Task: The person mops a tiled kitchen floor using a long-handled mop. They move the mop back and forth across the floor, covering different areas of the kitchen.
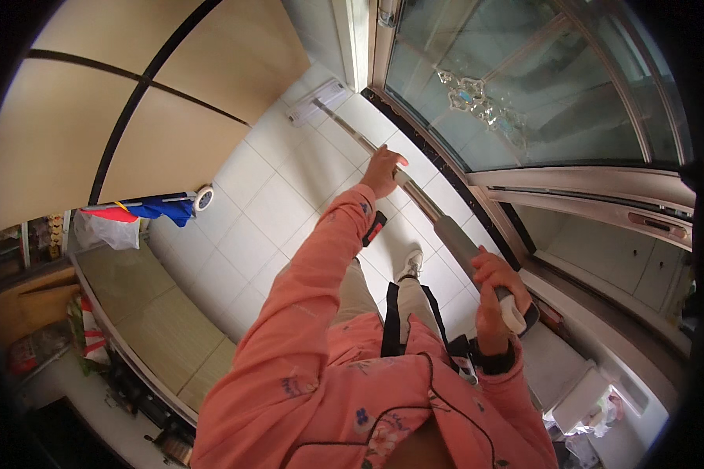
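A flat mop reaches diagonally across the view. Its pale rectangular head (317,102) lies on the white tiled floor between the beige panels and the door frame. My left hand (381,171) is closed around the metal pole (419,199) at about mid-length, arm stretched forward. Lower right, my right hand (503,287) grips the grey handle sleeve (460,243) near its white end; a dark band is on that wrist. Beneath me, one light shoe (411,264) stands on the tiles, and a black and red object (375,229) shows beside my left forearm.
Tall beige panels (211,76) with black strips stand at upper left. A glass-paned door (522,94) with a crystal-like ornament is at upper right. Left are a tiled ledge (146,305), a plastic bag (108,228) and blue fabric (164,208). A white container (581,398) stands lower right.
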`<action>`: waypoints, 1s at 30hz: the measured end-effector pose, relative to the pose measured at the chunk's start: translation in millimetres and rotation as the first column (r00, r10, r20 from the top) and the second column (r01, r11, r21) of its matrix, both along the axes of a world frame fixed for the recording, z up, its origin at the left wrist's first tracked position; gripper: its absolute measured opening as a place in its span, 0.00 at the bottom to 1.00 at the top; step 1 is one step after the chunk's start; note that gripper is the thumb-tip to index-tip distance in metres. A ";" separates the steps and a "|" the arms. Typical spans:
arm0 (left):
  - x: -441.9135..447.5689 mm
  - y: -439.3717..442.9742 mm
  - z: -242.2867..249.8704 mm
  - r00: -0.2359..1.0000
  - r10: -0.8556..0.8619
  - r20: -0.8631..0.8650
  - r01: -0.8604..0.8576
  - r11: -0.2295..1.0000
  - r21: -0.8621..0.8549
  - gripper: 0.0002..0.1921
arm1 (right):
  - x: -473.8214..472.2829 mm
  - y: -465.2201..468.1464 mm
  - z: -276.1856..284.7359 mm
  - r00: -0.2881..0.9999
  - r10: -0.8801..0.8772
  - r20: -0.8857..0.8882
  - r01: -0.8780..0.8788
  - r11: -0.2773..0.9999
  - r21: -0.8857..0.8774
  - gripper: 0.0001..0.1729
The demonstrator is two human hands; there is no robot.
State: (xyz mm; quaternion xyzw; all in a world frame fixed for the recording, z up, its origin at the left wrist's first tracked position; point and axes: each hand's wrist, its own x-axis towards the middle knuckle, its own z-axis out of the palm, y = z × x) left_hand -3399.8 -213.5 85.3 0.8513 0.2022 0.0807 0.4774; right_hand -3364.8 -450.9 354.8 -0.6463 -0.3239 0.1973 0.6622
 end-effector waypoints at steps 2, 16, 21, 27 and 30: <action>6.4 -19.2 1.5 0.996 -0.001 0.087 0.002 1.000 -0.017 0.15 | 1.3 -14.6 10.8 0.999 -0.040 0.033 0.041 0.999 -0.018 0.03; 53.0 -180.6 8.8 0.954 -0.297 0.045 0.300 0.945 -0.127 0.11 | 22.6 -162.3 133.5 0.959 -0.182 0.217 0.244 0.920 -0.307 0.11; 53.4 -207.1 37.0 0.880 -0.453 -0.146 0.410 0.877 -0.250 0.10 | 25.6 -189.3 173.9 0.980 -0.117 0.162 0.169 0.919 -0.356 0.11; 8.2 -161.7 50.9 0.958 -0.214 0.192 0.207 0.977 0.057 0.05 | 32.6 -183.8 163.3 0.940 0.330 0.089 -0.242 0.826 -0.509 0.18; -20.3 -108.7 33.4 0.971 -0.033 0.238 0.034 0.999 -0.003 0.02 | 30.8 -151.0 136.4 0.939 0.341 0.046 -0.322 0.919 -0.228 0.11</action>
